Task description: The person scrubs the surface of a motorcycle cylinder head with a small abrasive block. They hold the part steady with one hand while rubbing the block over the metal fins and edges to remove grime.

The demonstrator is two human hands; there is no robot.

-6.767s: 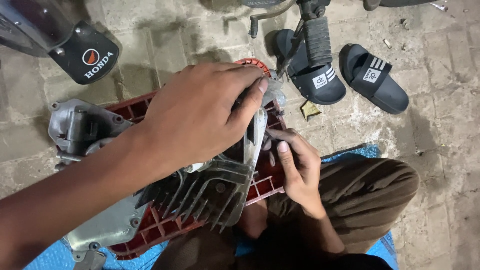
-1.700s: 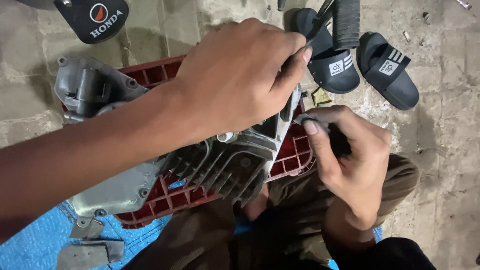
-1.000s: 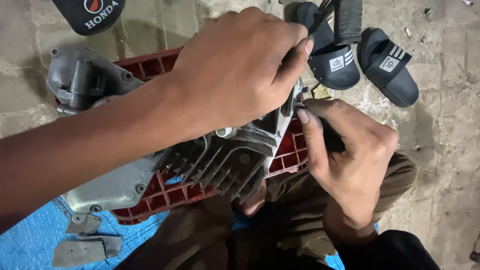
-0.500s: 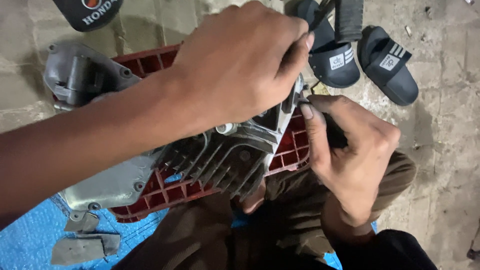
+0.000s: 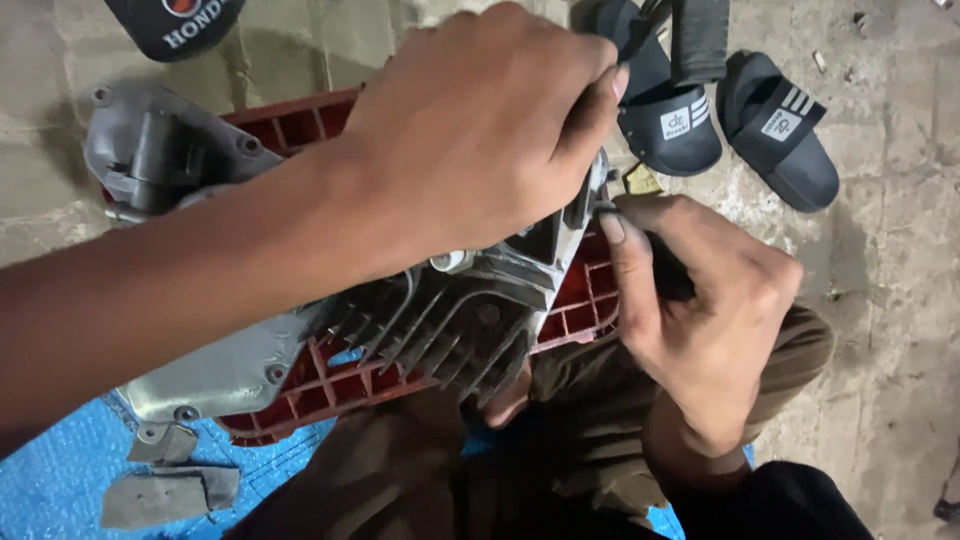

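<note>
Rough concrete floor (image 5: 900, 330) lies under a red crate (image 5: 575, 310). Left hand (image 5: 480, 130) clamps the finned engine block (image 5: 450, 320); right hand (image 5: 710, 310) pinches a dark tool, which I judge may slip on the edge.

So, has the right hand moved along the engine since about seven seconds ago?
Yes. The right hand has gone up the engine, from beside the fins to its top corner, under the left hand.

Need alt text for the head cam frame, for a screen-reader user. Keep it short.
Seen from above, a person's left hand presses on a grey finned metal engine casing lying on a red plastic grid crate, while the right hand grips a dark-handled tool at the casing's edge. A pair of dark slide sandals sits on the concrete floor beyond.
</note>
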